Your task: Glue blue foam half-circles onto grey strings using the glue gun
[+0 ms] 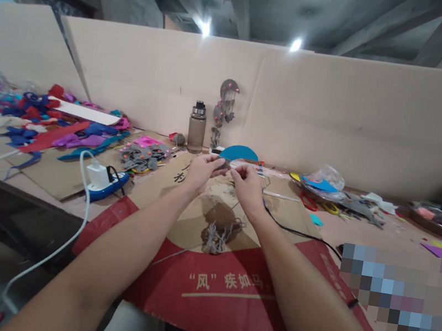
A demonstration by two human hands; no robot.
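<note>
My left hand [202, 175] pinches a small dark grey piece [225, 163], felt-like in look, above the middle of the work surface. Right beside it, my right hand [247, 187] has thumb and forefinger pressed together at the piece's edge; what lies between them is too small to make out. Below my hands, a bundle of grey cords [218, 236] lies on a brown and red cardboard sheet [219, 305]. Behind them a blue half-round piece [240, 153] stands out. A grey crescent ornament [228, 88] with pink dots and dangling pieces is against the back board.
A drink bottle [197, 131] stands at the back. Left are a blue power strip [107, 188] with a white cable, grey dotted pieces [144, 156] and coloured cloth scraps [62, 135]. A black cable [302, 233] runs right, near scissors [308, 201] and a loaded tray [320, 189].
</note>
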